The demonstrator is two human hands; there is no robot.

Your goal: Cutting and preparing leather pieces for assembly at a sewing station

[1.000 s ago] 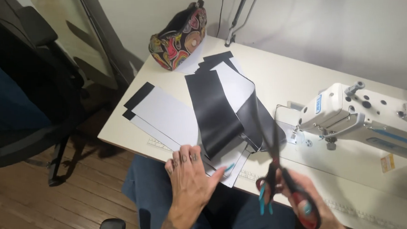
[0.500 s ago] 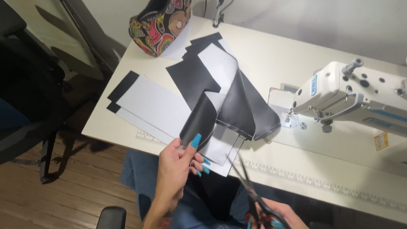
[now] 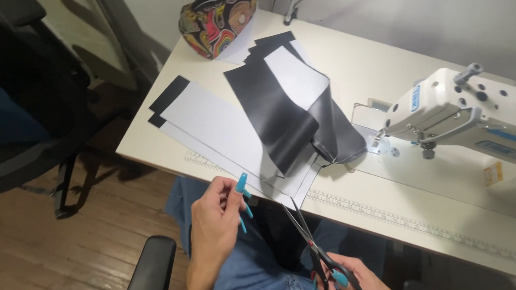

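Scissors (image 3: 307, 233), one pair with dark blades, sit in the right hand (image 3: 347, 278) low in the frame, fingers through the handles, blades slightly parted and pointing up toward the near edge of the white sheets (image 3: 222, 129). The left hand (image 3: 215, 224) is lifted just off the surface (image 3: 371, 68), thumb and fingers pressed together at the tips; what they pinch, if anything, is too thin to tell. Both hands hover over the person's lap in blue jeans (image 3: 259, 274). On the surface lie several overlapping white sheets with black backing, and one black sheet (image 3: 280, 114) curled across them. To the right stands one white sewing machine (image 3: 468, 110). At the far edge rests one patterned bag (image 3: 216, 18). One dark chair (image 3: 26, 104) stands on the wooden floor at left
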